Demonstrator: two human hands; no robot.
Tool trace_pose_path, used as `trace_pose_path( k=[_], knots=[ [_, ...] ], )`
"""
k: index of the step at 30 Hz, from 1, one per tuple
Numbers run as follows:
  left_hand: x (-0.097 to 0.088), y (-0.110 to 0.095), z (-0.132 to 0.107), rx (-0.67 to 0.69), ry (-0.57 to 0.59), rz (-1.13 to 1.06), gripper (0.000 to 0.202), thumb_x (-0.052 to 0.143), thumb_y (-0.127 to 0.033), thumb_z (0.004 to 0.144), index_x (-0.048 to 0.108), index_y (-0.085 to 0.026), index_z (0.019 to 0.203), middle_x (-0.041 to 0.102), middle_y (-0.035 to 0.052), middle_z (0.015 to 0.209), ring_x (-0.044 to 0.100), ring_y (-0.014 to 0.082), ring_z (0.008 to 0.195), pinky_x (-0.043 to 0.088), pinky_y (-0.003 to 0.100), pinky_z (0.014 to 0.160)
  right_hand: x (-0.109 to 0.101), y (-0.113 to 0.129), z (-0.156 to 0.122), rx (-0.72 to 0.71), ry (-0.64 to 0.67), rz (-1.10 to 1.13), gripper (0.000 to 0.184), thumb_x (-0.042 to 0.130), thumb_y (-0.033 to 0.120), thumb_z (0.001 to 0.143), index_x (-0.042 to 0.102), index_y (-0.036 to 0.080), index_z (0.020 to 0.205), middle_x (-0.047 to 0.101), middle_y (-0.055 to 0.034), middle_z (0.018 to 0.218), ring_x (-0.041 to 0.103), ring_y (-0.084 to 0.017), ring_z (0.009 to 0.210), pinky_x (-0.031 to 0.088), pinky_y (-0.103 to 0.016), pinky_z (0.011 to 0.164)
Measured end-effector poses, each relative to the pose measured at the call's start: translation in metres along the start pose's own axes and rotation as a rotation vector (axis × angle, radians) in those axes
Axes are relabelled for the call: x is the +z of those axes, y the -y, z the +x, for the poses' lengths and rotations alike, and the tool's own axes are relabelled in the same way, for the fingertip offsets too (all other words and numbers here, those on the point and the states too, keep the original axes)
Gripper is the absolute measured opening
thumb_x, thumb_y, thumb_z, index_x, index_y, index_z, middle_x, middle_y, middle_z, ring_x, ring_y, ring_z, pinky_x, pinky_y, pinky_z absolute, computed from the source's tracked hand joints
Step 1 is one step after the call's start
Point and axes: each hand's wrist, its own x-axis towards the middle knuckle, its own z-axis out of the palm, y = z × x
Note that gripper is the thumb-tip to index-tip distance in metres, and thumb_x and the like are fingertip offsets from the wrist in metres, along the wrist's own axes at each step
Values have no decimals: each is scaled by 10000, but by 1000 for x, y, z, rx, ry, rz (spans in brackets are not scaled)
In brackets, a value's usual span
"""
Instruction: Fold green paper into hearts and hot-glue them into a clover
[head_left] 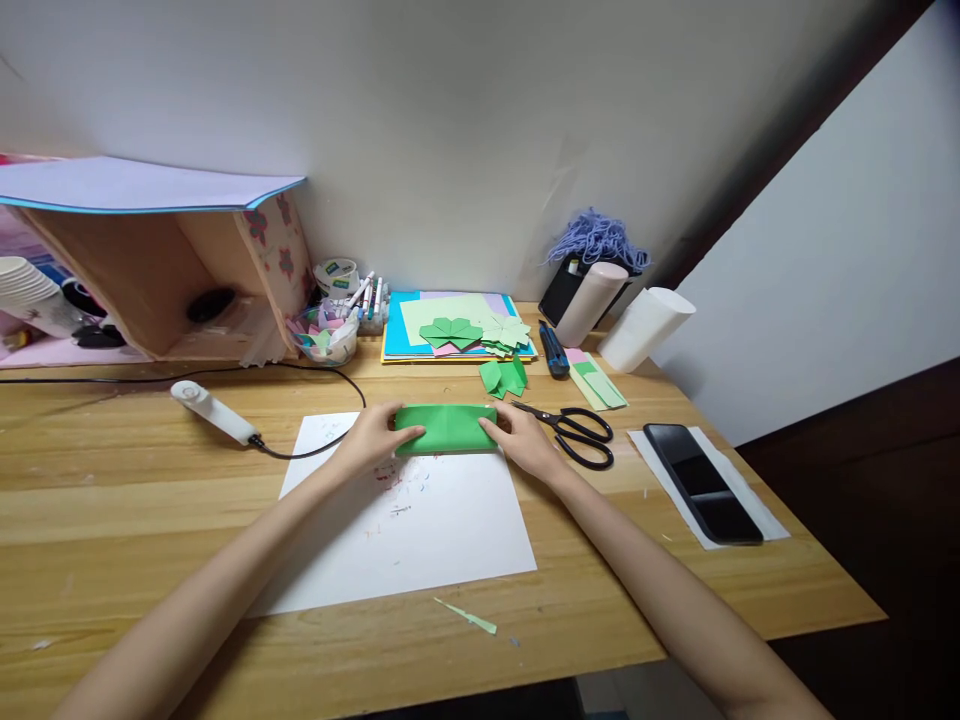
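A folded green paper [448, 428], a wide rectangle with creases, is held level over the back of a white sheet [450, 540]. My left hand [376, 437] grips its left end, thumb on the front and fingers behind. At the right end my right hand [523, 440] pinches it the same way. Black-handled scissors [581, 430] lie just right of my right hand. Behind the held paper are cut green paper pieces [504, 377]. Green folded paper leaves [451, 333] rest on a stack of coloured paper [401, 318].
At the left lies a white corded tool [214, 412], near an open cardboard box [277, 260]. A utility knife [553, 350], paper strips [596, 380], a white roll [649, 328] and a phone [701, 485] are on the right. A thin green scrap [466, 615] lies near the front edge.
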Motion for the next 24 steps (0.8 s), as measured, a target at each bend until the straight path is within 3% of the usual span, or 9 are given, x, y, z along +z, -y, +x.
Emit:
trace_pose_path(
  k=[2, 4, 6, 9, 13, 16, 21, 24],
  knots=[
    [11, 3, 1, 13, -140, 54, 289, 514, -453, 762, 555, -168, 741, 559, 8, 670, 527, 171, 630, 382, 263, 550, 8, -1, 3, 24, -76, -49, 218, 470, 332, 814, 440, 197, 646, 438, 28, 580, 407, -130, 554, 293, -242, 531],
    [17, 5, 0, 84, -241, 101, 236, 532, -399, 769, 564, -174, 829, 581, 44, 841, 545, 194, 766, 422, 300, 659, 14, -1, 6, 27, -133, -109, 210, 478, 302, 803, 410, 203, 631, 429, 22, 588, 406, -135, 560, 296, -247, 538],
    [19, 7, 0, 145, -280, 140, 252, 557, -351, 766, 556, -181, 952, 565, 74, 1005, 522, 224, 933, 417, 352, 791, 19, -2, 8, 2, -164, -160, 174, 474, 273, 800, 420, 203, 650, 451, 6, 632, 417, -144, 587, 302, -253, 556],
    [19, 9, 1, 150, -262, 172, 335, 581, -339, 761, 525, -192, 1058, 568, 80, 1061, 489, 247, 1015, 390, 400, 856, 21, -2, 8, -17, -173, -200, 124, 469, 253, 803, 446, 201, 693, 482, -14, 695, 432, -152, 613, 310, -262, 574],
    [17, 11, 4, 141, -266, 148, 353, 602, -327, 752, 536, -204, 1076, 589, 60, 999, 516, 229, 948, 398, 380, 830, 21, 0, 6, -6, -166, -197, 101, 477, 240, 801, 466, 196, 711, 489, -25, 727, 454, -160, 629, 343, -276, 593],
    [15, 9, 3, 171, -260, 79, 240, 540, -298, 796, 584, -198, 1010, 581, 44, 874, 533, 192, 838, 416, 323, 752, 22, -1, 5, -1, -198, -126, 85, 493, 252, 793, 495, 188, 737, 501, -54, 817, 473, -164, 663, 393, -298, 648],
    [16, 7, 2, 87, -295, -161, 213, 526, -358, 790, 630, -173, 799, 581, 28, 755, 524, 160, 715, 400, 255, 633, 21, -7, 5, 73, -283, 194, 171, 575, 339, 749, 513, 181, 737, 504, -112, 1058, 530, -187, 843, 459, -324, 737],
    [17, 7, 4, -30, -323, -397, 275, 591, -424, 725, 592, -153, 680, 537, -1, 607, 482, 132, 588, 351, 229, 524, 17, -9, 6, 159, -299, 427, 252, 630, 393, 702, 500, 177, 690, 561, -97, 1012, 555, -191, 873, 463, -316, 748]
  ],
)
